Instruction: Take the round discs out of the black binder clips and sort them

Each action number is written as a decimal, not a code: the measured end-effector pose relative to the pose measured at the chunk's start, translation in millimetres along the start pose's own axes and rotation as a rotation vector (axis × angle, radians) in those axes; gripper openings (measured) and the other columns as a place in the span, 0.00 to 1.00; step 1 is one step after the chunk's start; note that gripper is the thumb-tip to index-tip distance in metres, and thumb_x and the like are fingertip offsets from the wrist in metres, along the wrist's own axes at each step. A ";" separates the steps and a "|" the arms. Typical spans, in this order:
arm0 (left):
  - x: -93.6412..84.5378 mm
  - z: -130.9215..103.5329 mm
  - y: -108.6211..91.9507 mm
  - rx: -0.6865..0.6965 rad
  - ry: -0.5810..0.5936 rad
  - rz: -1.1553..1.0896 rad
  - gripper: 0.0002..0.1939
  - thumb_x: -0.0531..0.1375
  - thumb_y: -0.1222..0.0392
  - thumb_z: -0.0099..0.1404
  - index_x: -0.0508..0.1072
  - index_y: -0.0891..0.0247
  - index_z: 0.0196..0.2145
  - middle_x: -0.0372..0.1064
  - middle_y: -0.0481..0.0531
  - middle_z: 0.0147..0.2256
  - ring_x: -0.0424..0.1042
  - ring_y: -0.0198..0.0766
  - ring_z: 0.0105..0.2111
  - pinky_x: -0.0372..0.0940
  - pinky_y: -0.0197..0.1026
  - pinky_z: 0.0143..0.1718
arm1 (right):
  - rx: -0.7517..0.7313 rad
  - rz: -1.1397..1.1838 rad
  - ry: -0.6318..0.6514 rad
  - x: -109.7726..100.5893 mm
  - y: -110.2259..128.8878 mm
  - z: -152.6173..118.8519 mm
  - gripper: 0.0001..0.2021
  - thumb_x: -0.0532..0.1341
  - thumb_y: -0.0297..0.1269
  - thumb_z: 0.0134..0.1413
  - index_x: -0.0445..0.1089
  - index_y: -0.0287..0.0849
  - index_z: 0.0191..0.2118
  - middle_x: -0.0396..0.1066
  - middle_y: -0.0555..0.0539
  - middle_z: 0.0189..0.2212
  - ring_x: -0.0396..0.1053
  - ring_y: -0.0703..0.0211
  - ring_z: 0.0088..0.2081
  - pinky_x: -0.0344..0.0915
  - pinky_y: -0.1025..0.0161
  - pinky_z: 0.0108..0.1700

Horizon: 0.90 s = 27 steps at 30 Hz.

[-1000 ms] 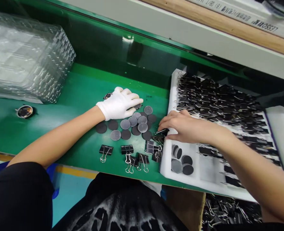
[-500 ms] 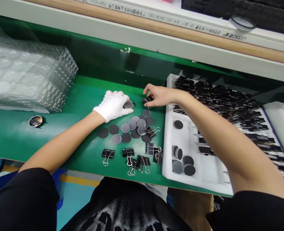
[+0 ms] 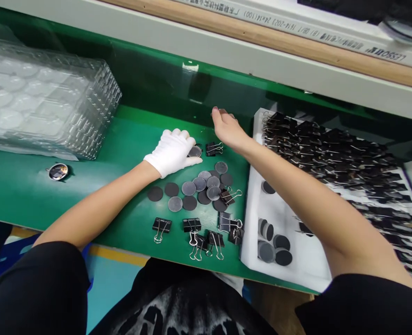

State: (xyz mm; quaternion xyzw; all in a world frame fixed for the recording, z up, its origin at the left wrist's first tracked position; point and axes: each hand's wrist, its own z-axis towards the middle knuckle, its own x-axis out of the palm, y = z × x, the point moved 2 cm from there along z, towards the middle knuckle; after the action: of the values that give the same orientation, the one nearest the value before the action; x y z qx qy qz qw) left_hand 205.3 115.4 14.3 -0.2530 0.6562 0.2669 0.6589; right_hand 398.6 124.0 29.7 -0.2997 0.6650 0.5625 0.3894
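My left hand (image 3: 174, 151), in a white glove, rests on the green table with its thumb and fingers closed round a small round metal-rimmed piece (image 3: 194, 151) with a grey face. Just right of that piece lies a black binder clip (image 3: 211, 149), its wire handles pointing right. My bare right hand (image 3: 229, 126) is raised behind the clip, apart from it, with loosely bent fingers and nothing visible in them. Nearer to me are scattered grey and black discs (image 3: 199, 184). In front of them lie several more binder clips (image 3: 191, 225).
A white foam tray (image 3: 245, 232) on the right carries rows of binder clips (image 3: 317, 144) and some loose discs (image 3: 282, 257). Stacked clear plastic trays (image 3: 52, 100) stand at the left. Near them lies a shiny round metal-rimmed piece (image 3: 58, 171). A ledge (image 3: 206, 44) crosses the back.
My right hand has let go of the binder clip, which now lies beside the metal-rimmed piece, and has lifted back and away. My left hand still holds the piece. The view has shifted slightly.
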 end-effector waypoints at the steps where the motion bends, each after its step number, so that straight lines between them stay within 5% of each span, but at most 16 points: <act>1: 0.9 0.7 -0.9 -0.006 0.004 0.006 0.33 0.56 0.34 0.73 0.76 0.69 0.52 0.73 0.68 0.49 0.72 0.65 0.52 0.60 0.54 0.49 | 0.092 -0.004 -0.043 7.5 0.8 1.5 0.32 0.36 0.56 0.75 0.67 0.46 0.64 0.68 0.34 0.61 0.63 0.33 0.66 0.57 0.31 0.66; 3: 3.2 2.3 -1.9 -0.025 0.010 0.002 0.34 0.56 0.33 0.72 0.76 0.70 0.51 0.73 0.69 0.48 0.72 0.66 0.52 0.60 0.54 0.49 | 0.227 -0.009 -0.060 21.7 0.0 3.8 0.31 0.37 0.56 0.75 0.64 0.47 0.68 0.62 0.33 0.66 0.56 0.31 0.71 0.49 0.28 0.69; 9: 7.4 11.3 -6.0 -0.076 -0.028 -0.025 0.34 0.57 0.32 0.71 0.77 0.70 0.50 0.74 0.70 0.48 0.73 0.67 0.52 0.61 0.55 0.49 | 0.199 -0.036 -0.124 33.7 -13.5 1.7 0.31 0.36 0.55 0.76 0.55 0.46 0.72 0.49 0.33 0.74 0.39 0.37 0.77 0.38 0.30 0.73; 23: 9.1 30.7 -14.9 -0.052 -0.013 -0.073 0.35 0.59 0.31 0.69 0.77 0.69 0.52 0.74 0.70 0.50 0.73 0.68 0.54 0.61 0.57 0.53 | 0.242 0.026 -0.176 40.6 -20.3 6.1 0.29 0.35 0.55 0.76 0.58 0.47 0.67 0.51 0.34 0.71 0.42 0.38 0.77 0.39 0.28 0.72; 27: 5.2 23.8 -16.2 -0.055 -0.012 -0.049 0.39 0.57 0.27 0.67 0.77 0.70 0.50 0.74 0.70 0.48 0.73 0.68 0.52 0.60 0.58 0.52 | 0.267 0.035 -0.248 18.6 -13.9 -2.7 0.30 0.33 0.57 0.75 0.60 0.52 0.66 0.55 0.37 0.70 0.47 0.37 0.75 0.47 0.29 0.71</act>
State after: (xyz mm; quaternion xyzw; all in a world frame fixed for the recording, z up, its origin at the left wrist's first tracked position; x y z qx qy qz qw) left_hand 233.8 120.0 9.2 -0.2853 0.6382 0.2702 0.6620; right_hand 400.1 119.5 6.8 -0.1621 0.6855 0.5087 0.4951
